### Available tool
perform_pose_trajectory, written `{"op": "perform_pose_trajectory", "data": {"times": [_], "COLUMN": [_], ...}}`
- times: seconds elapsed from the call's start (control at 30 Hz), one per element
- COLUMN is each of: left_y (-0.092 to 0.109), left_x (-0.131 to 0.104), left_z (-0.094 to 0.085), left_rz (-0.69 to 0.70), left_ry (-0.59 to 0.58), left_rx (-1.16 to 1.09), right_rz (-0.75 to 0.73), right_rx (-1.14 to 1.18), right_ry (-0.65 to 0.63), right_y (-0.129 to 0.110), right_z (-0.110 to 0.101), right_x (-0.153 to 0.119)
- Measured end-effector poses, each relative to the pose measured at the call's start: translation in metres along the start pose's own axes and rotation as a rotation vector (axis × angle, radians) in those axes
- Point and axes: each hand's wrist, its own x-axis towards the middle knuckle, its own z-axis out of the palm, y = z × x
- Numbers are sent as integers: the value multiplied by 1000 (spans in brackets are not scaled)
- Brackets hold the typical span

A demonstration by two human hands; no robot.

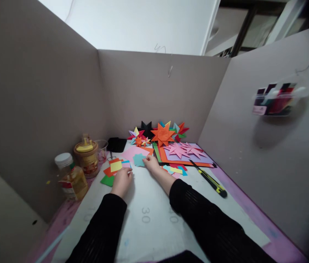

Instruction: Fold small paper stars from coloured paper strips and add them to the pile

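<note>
My right hand [152, 165] pinches the right edge of a light blue paper piece [138, 160] with a jagged outline, just in front of a pink sheet [129, 152]. My left hand [122, 179] is curled closed above the white mat [146, 233], beside several small paper squares: yellow [115, 166], orange [107, 171] and green [107, 180]. Whether anything is between its fingertips is hidden. Right of my right wrist lie more small paper pieces, with a yellow strip [176, 170] on top.
A yellow-black utility knife [212, 182] lies at right. Folded paper stars [163, 135] stand at the back; pink stars [176, 150] rest on stacked sheets. Left are a bottle [72, 179], a brown jar [87, 157], a clear cup [102, 148] and a black object [117, 144]. Grey panels enclose three sides.
</note>
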Motion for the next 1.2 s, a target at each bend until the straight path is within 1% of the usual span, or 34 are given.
{"op": "perform_pose_trajectory", "data": {"times": [0.07, 0.13, 0.2, 0.27, 0.3, 0.37, 0.43, 0.47, 0.5, 0.53, 0.57, 0.63, 0.67, 0.73, 0.8, 0.87, 0.93, 1.03, 1.2], "left_y": [-2, -2, 1, 7, 11, 18, 24, 25, 26, 26, 26, 25, 26, 28, 32, 36, 39, 39, 32], "left_x": [1, 2, 4, 4, 3, 1, -3, -4, -5, -6, -6, -7, -7, -7, -8, -9, -10, -11, -10], "left_z": [1, 3, 7, 11, 13, 15, 14, 13, 13, 12, 12, 11, 11, 11, 10, 9, 8, 8, 10], "left_rz": [-20, -49, -84, -155, -210, -313, -365, -375, -380, -380, -374, -351, -340, -333, -350, -353, -332, -302, -278], "left_ry": [1, -1, 5, 1, -25, -124, -223, -256, -275, -278, -268, -226, -206, -194, -228, -271, -294, -290, -286], "left_rx": [-40, -103, -204, -363, -461, -622, -700, -722, -731, -731, -718, -667, -645, -635, -665, -692, -700, -691, -649], "right_rz": [4, 27, 65, 104, 114, 127, 114, 94, 54, -10, -98, -322, -433, -584, -655, -647, -605, -554, -479], "right_rx": [27, 60, 94, 130, 147, 173, 185, 165, 131, 80, 19, -117, -184, -274, -329, -350, -343, -290, -192], "right_ry": [33, 39, 13, -38, -64, -118, -194, -202, -181, -121, -41, 114, 138, 57, -42, -92, -105, -144, -212], "right_y": [1, 3, 6, 9, 10, 12, 14, 15, 16, 16, 15, 12, 10, 5, 2, 1, 1, 1, -1], "right_z": [-4, -10, -16, -21, -23, -26, -29, -32, -34, -37, -39, -42, -42, -40, -34, -29, -26, -27, -31], "right_x": [3, 0, -10, -24, -33, -48, -59, -63, -65, -67, -68, -72, -74, -81, -87, -93, -96, -98, -98]}}
